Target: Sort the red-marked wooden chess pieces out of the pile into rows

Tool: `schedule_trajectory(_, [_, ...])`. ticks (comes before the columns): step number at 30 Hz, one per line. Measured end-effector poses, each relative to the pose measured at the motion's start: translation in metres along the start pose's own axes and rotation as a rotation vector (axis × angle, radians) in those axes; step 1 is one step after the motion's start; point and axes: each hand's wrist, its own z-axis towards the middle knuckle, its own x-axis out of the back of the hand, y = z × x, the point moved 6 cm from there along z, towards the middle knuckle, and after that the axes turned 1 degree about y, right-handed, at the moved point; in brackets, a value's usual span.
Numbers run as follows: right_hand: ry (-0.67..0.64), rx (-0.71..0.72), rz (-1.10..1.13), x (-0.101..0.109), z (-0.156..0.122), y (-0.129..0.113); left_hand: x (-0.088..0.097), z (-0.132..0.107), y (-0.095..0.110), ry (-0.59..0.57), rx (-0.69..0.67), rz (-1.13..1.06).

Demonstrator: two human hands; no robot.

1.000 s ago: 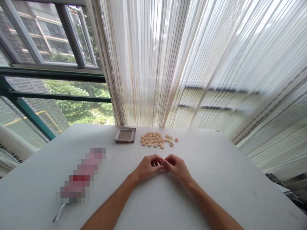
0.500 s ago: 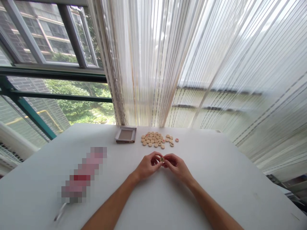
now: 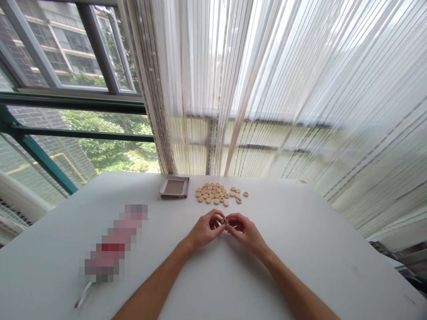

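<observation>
Between the fingertips of both my hands is a round wooden Chinese chess piece (image 3: 224, 221), its dark-marked face turned toward me. My left hand (image 3: 206, 228) pinches it from the left, thumb below and fingers above. From the other side my right hand (image 3: 245, 229) grips the same piece with thumb and fingers. Just beyond my hands lie several more Chinese chess pieces (image 3: 216, 195) in a loose cluster, mostly blank side up, a few showing red or dark characters. One red-marked piece (image 3: 246, 194) sits apart at the cluster's right end.
A shallow box (image 3: 175, 187) with a pale rim stands left of the pieces. A pixelated pink object (image 3: 113, 242) with a strap lies at the left on the white table (image 3: 300, 249). Sheer striped curtains (image 3: 213, 89) hang behind the table's far edge, beside an open window.
The piece has turned slightly between my fingertips, so its marking sits at a different angle. My hands stay in nearly the same place. The curtain behind has shifted.
</observation>
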Motion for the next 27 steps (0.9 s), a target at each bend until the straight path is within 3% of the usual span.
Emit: schedule_trajectory(27, [-0.042,0.024,-0.006,-0.0071,-0.0021,-0.0042,0.0001,0.0009,-0.0031,-0.007,0.042,-0.047])
